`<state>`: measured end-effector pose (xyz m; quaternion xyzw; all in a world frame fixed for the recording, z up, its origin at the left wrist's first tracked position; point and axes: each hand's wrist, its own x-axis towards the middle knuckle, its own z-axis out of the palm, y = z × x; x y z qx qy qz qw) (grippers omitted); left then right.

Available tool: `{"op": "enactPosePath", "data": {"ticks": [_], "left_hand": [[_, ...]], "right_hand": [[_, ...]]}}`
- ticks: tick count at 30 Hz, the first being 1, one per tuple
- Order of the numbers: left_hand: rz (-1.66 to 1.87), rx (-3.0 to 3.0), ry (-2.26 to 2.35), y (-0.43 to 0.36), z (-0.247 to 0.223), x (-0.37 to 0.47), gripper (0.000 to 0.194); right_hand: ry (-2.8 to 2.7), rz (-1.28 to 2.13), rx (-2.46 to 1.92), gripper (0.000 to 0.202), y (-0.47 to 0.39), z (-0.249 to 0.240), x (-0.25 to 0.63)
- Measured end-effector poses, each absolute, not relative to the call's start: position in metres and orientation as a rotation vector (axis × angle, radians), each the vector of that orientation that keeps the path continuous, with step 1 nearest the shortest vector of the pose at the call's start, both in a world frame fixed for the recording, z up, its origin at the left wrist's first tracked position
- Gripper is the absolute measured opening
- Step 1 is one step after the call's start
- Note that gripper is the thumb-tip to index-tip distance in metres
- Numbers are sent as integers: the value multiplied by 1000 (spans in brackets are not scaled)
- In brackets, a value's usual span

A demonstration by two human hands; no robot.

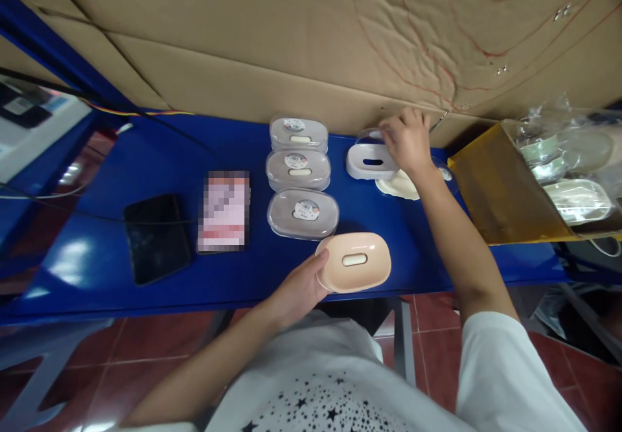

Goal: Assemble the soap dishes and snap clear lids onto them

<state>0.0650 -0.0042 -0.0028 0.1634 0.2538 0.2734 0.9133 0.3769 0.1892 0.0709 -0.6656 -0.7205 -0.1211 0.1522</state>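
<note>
My left hand (pixel 304 289) grips a peach-coloured oval soap dish (pixel 373 276) by its left end, thumb on the rim. A white insert shows through the dish's slot. Farther back, my right hand (pixel 409 139) has its fingers curled at the edge of a clear plastic lid (pixel 365 136). Just in front of that lid sits a pale grey soap dish (pixel 357 160) with an open slot. A cream-coloured piece (pixel 398 187) lies partly under my right wrist. Three lidded grey soap boxes with round labels stand in a column: back (pixel 313 129), middle (pixel 318 173), front (pixel 286 221).
A phone-like black slab (pixel 156 238) and a blurred-out pink-white item (pixel 224 212) lie on the blue table (pixel 97 225). To the right, an open cardboard box (pixel 500 192) holds several plastic-wrapped dishes. Cardboard (pixel 243 30) walls the back.
</note>
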Motion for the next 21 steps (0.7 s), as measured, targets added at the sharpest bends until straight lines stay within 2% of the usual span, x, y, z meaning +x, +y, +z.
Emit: {"op": "enactPosePath", "data": {"ticks": [6, 8, 10, 13, 16, 21], "left_hand": [[608, 327, 454, -4, -5, 68, 60], [601, 348, 400, -3, -3, 69, 63], [583, 366, 340, -2, -2, 69, 65], [560, 384, 301, -2, -4, 67, 65], [562, 421, 288, -1, -6, 66, 64], [583, 513, 244, 1, -1, 69, 72]], "right_hand": [[-2088, -423, -1469, 38, 40, 75, 331], [-2186, -348, -1332, 58, -11, 68, 311], [-2257, -253, -1241, 64, -42, 61, 298], [-2299, -37, -1140, 46, -57, 53, 292], [-2289, 142, -1073, 39, -57, 51, 297], [-2323, 125, -1055, 29, -64, 51, 300]]}}
